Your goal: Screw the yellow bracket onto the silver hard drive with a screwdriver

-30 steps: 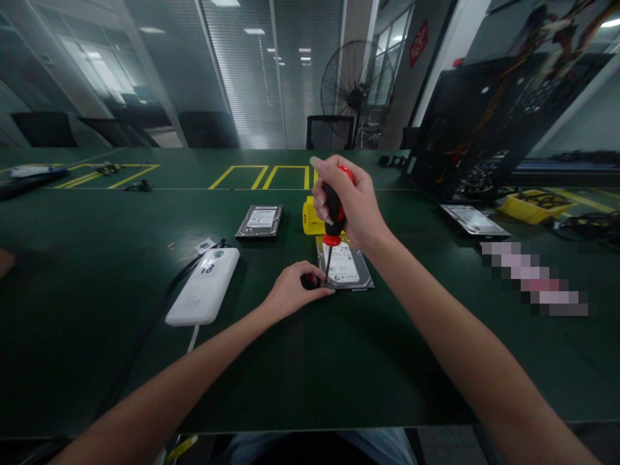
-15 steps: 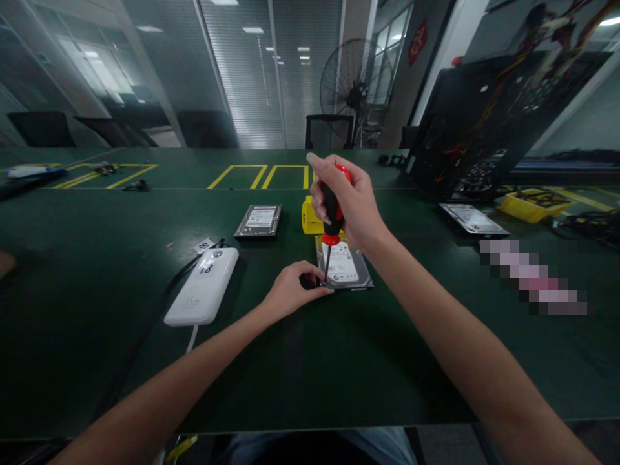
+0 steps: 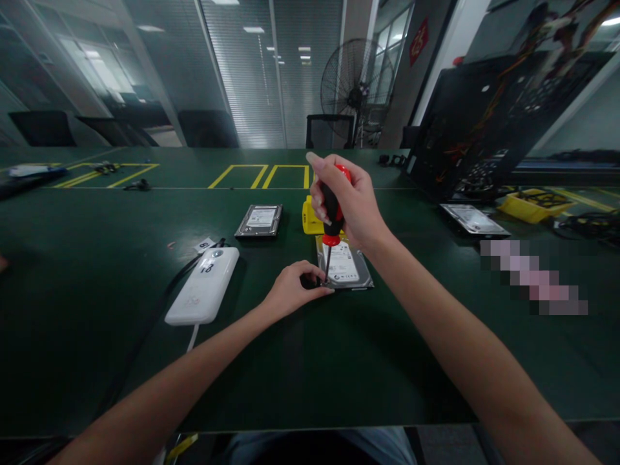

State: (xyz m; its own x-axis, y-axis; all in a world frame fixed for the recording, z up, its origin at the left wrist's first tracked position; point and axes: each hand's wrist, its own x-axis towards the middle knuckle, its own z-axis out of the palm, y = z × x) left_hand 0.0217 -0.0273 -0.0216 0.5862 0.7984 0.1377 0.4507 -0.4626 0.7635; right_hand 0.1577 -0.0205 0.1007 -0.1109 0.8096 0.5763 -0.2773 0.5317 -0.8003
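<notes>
While the right hand [image 3: 357,201] is wrapping firmly around a red-and-black screwdriver [image 3: 332,227], its shaft is pointing steeply down at the near left corner of a hard drive [image 3: 345,263], which is lying label up on the green table [image 3: 310,374]. And the left hand [image 3: 292,290] is curving in at that very corner, thumb and fingers narrowing beside the tip; whether they're pinching anything, I'm not able to tell! Behind, a yellow object [image 3: 312,217] is sitting close, while a second drive [image 3: 260,221] is resting farther left.
</notes>
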